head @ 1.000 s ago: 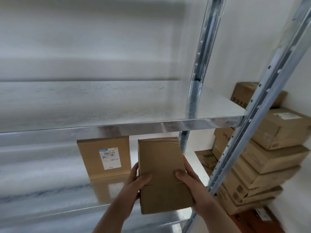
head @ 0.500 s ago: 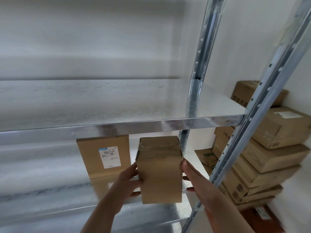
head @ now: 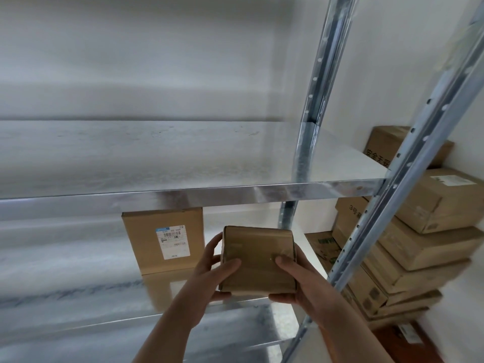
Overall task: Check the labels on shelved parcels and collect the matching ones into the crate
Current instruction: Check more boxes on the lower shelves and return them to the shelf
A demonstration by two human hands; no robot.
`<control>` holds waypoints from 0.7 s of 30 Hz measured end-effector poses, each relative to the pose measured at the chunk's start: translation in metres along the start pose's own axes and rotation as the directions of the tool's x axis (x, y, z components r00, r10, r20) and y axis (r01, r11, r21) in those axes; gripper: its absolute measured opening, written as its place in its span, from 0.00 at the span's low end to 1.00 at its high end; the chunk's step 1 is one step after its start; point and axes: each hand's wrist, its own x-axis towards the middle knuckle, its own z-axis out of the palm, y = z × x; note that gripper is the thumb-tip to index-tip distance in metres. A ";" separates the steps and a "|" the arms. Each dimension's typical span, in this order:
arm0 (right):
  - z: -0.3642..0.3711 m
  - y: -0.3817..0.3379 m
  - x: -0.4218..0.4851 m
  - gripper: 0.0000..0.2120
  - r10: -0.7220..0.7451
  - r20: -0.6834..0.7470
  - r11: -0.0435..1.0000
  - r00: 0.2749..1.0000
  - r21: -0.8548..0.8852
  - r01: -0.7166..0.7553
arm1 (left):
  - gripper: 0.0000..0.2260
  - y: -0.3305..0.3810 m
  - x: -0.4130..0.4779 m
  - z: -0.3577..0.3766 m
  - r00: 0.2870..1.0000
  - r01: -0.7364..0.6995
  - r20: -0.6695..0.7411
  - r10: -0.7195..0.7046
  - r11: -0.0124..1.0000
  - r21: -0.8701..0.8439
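1. Nearest us, at six o'clock in the view, our left hand (head: pixel 207 281) and right hand (head: pixel 298 284) hold a small plain brown cardboard parcel (head: pixel 258 260) between them. Our thumbs lie on the face turned toward us and our fingers wrap its left and right sides, so both hands are closed round it. The parcel is in the air, in front of the lower galvanised steel shelf (head: pixel 78 297).
2. We judge the step in hand to be the label check. The face we see shows clear tape and no printed label, so there is nothing to match yet.
3. The next move, as we read it, calls for rolling the parcel in both hands until a labelled face comes up. The slotted steel upright (head: pixel 381 205) stands close at three o'clock of the parcel and the upper steel shelf (head: pixel 235 193) has its front edge at twelve, so the turn must clear both.
4. Behind, at ten o'clock of the held parcel, a larger flat brown cardboard box (head: pixel 146 239) stands upright on the lower shelf. Its white barcode label (head: pixel 172 242) faces us, but the print is too small to read.
5. Farther off at three o'clock, beyond the upright, is a leaning stack of brown cartons (head: pixel 432 205).
6. The crate is not in view, so we cannot tell where a match would go.
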 end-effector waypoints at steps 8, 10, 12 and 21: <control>0.006 0.005 0.003 0.30 -0.051 -0.075 0.998 0.996 0.026 0.053 | 0.30 0.004 0.002 0.005 0.999 -0.029 -0.021 0.030 0.999 0.022; 0.005 0.005 0.002 0.31 -0.038 -0.070 0.998 0.997 0.052 0.042 | 0.29 0.006 0.003 0.003 1.000 -0.009 0.001 0.009 1.000 0.023; 0.000 0.006 0.001 0.29 -0.035 -0.044 0.994 0.998 0.103 0.039 | 0.25 0.009 0.004 -0.001 1.000 0.026 0.019 -0.025 0.999 -0.048; -0.001 0.000 0.008 0.36 -0.076 -0.114 0.991 0.991 0.104 0.088 | 0.31 0.010 0.004 -0.001 0.997 0.077 -0.024 -0.078 0.994 -0.073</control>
